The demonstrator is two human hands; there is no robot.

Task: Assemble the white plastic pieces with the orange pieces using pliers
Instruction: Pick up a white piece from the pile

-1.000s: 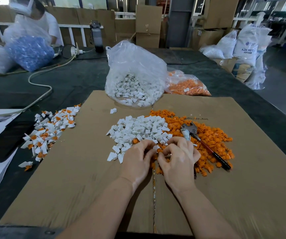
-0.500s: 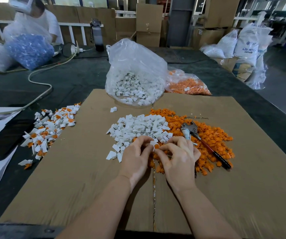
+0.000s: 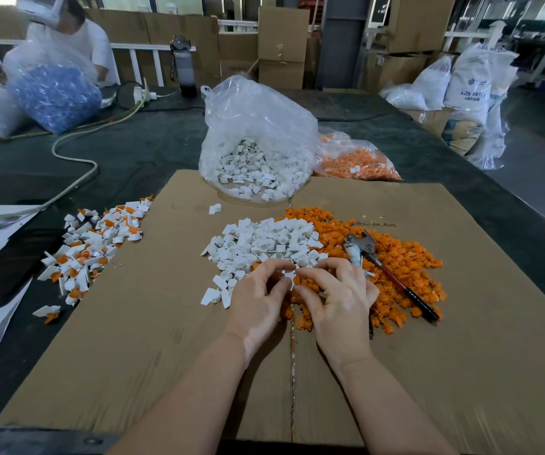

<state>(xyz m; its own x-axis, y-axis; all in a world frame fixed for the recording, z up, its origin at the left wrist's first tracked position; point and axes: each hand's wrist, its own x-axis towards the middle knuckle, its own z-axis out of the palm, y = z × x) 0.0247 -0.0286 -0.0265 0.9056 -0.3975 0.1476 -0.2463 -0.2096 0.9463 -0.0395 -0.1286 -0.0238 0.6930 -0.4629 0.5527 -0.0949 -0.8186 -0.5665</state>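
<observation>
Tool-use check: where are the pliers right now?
In the head view the pliers lie untouched on the orange pieces, right of the white pieces and just beyond the right hand.

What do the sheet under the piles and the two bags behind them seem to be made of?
Sheet: looks like brown corrugated cardboard, matte, with a flap seam. Bag of white pieces and bag of orange pieces: thin clear plastic film, glossy and crinkled, contents showing through.
</observation>
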